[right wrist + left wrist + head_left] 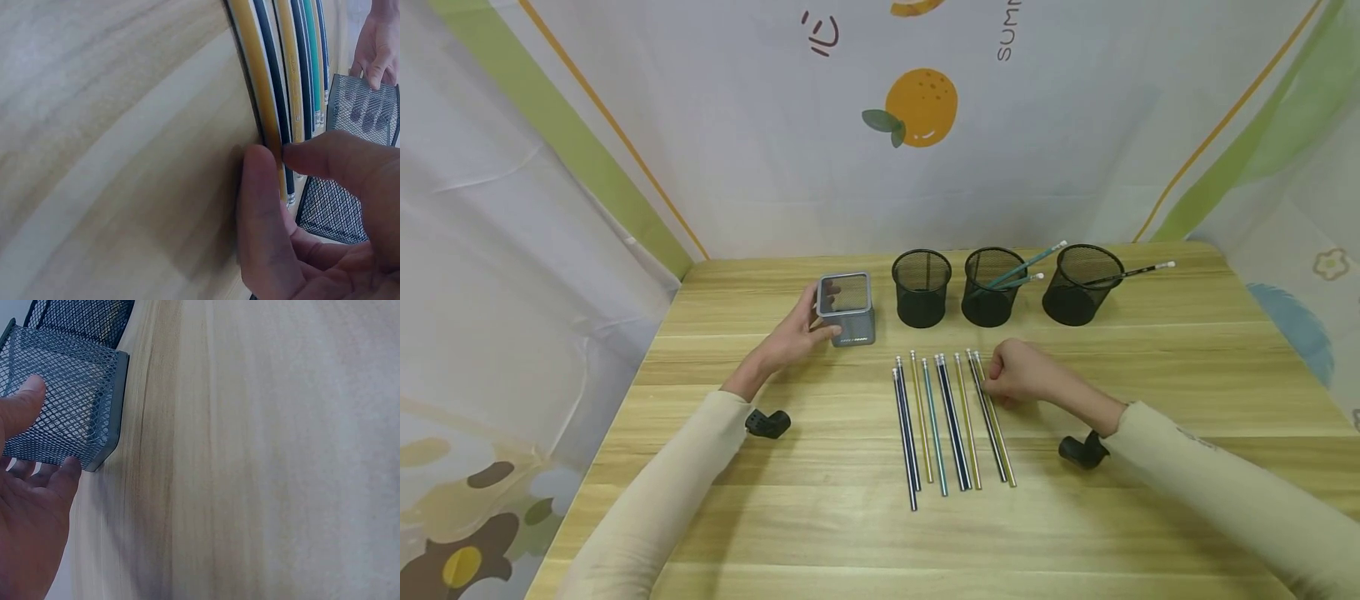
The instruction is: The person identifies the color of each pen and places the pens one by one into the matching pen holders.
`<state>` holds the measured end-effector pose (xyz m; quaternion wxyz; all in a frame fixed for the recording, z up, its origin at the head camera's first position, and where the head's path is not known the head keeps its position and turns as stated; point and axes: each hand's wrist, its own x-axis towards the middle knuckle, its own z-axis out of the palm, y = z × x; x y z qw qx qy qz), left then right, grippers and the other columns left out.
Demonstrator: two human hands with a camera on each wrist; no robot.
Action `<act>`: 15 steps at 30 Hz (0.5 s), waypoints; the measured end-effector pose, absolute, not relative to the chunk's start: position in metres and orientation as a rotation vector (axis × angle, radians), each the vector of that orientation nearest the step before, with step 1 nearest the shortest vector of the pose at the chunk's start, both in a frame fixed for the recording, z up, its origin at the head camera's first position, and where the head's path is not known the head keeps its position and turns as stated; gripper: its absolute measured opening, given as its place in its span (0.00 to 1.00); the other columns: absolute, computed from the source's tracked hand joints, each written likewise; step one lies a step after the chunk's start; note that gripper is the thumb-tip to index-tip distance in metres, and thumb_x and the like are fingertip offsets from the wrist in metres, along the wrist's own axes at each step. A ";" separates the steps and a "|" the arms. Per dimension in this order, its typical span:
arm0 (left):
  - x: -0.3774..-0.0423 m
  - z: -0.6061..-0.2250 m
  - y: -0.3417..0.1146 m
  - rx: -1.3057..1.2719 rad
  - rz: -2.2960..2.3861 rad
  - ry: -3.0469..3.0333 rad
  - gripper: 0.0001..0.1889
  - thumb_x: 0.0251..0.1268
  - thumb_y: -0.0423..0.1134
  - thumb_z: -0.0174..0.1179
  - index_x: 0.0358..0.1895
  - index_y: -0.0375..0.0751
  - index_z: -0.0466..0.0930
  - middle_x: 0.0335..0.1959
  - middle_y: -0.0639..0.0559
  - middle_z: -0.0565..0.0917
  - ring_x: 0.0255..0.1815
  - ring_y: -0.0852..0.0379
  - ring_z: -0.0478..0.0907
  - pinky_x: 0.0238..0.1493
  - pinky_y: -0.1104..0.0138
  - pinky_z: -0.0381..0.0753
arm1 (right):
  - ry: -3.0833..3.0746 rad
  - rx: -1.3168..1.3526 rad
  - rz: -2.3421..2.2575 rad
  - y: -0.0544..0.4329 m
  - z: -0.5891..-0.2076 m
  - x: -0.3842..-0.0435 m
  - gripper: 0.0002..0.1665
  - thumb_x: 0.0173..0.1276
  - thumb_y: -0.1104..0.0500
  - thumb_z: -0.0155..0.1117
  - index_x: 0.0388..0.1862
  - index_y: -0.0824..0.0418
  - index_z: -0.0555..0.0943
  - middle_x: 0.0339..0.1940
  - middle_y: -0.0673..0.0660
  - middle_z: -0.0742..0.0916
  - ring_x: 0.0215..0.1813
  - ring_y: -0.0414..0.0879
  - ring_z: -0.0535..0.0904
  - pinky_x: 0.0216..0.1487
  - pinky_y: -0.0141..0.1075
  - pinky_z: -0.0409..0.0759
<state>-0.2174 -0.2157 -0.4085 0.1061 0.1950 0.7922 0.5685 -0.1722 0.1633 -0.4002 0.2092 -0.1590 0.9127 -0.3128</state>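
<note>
My left hand (790, 340) grips a grey square mesh pen holder (853, 327) at its left side, thumb on the front wall and fingers behind. In the left wrist view the thumb lies against the mesh (69, 394). My right hand (1022, 372) pinches a yellow pencil (261, 75) between thumb and index finger, near its eraser end. That pencil is the rightmost in a row of several striped pencils, with a dark pencil (988, 417) right beside it. The row also has dark, yellow and teal pencils (934, 425), erasers pointing to the back.
Three round black mesh cups stand along the back: a left cup (921, 310), a middle cup (987, 311) holding two teal pencils (1037, 260), and a right cup (1067, 307) holding a black pencil (1138, 272). A printed curtain (760, 150) hangs behind the wooden table (820, 533).
</note>
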 end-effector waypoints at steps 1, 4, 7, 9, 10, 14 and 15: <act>-0.217 -0.409 -0.216 0.574 1.674 2.335 0.37 0.74 0.23 0.55 0.79 0.37 0.45 0.76 0.36 0.54 0.79 0.39 0.49 0.75 0.48 0.54 | 2.549 -0.448 -0.850 0.163 -0.400 -0.172 0.10 0.60 0.67 0.66 0.21 0.61 0.76 0.15 0.53 0.83 0.17 0.42 0.81 0.23 0.31 0.77; -0.217 -0.409 -0.216 0.575 1.676 2.335 0.37 0.74 0.23 0.55 0.79 0.37 0.45 0.76 0.36 0.54 0.79 0.39 0.48 0.76 0.48 0.53 | 2.583 -0.476 -0.787 0.162 -0.400 -0.173 0.16 0.55 0.67 0.65 0.13 0.57 0.73 0.10 0.51 0.81 0.15 0.41 0.77 0.23 0.32 0.73; -0.217 -0.409 -0.216 0.577 1.679 2.331 0.37 0.74 0.23 0.55 0.79 0.36 0.45 0.76 0.36 0.54 0.79 0.39 0.48 0.76 0.49 0.54 | 2.608 -0.489 -0.738 0.161 -0.399 -0.174 0.17 0.52 0.68 0.65 0.08 0.55 0.73 0.08 0.50 0.80 0.14 0.41 0.75 0.26 0.33 0.72; -0.217 -0.408 -0.215 0.574 1.678 2.330 0.37 0.74 0.23 0.55 0.79 0.35 0.45 0.76 0.36 0.54 0.79 0.39 0.49 0.75 0.49 0.55 | 2.613 -0.497 -0.719 0.160 -0.399 -0.174 0.18 0.52 0.68 0.65 0.07 0.56 0.74 0.08 0.50 0.80 0.13 0.40 0.71 0.25 0.33 0.70; -0.217 -0.408 -0.215 0.572 1.678 2.330 0.37 0.74 0.22 0.55 0.79 0.35 0.45 0.77 0.36 0.54 0.79 0.39 0.49 0.75 0.49 0.55 | 2.612 -0.496 -0.713 0.160 -0.399 -0.174 0.18 0.52 0.68 0.65 0.07 0.56 0.74 0.08 0.50 0.80 0.13 0.39 0.70 0.25 0.33 0.69; -0.217 -0.407 -0.215 0.575 1.672 2.340 0.37 0.74 0.22 0.54 0.79 0.35 0.44 0.76 0.35 0.54 0.79 0.39 0.49 0.75 0.48 0.55 | 2.624 -0.513 -0.697 0.159 -0.399 -0.174 0.20 0.50 0.67 0.64 0.05 0.54 0.72 0.05 0.47 0.76 0.12 0.38 0.63 0.20 0.31 0.62; -0.216 -0.407 -0.214 0.577 1.671 2.342 0.37 0.74 0.22 0.54 0.79 0.35 0.44 0.76 0.35 0.54 0.79 0.38 0.49 0.75 0.48 0.55 | 2.628 -0.516 -0.696 0.159 -0.399 -0.174 0.20 0.49 0.67 0.64 0.04 0.53 0.70 0.04 0.45 0.74 0.12 0.37 0.62 0.19 0.31 0.60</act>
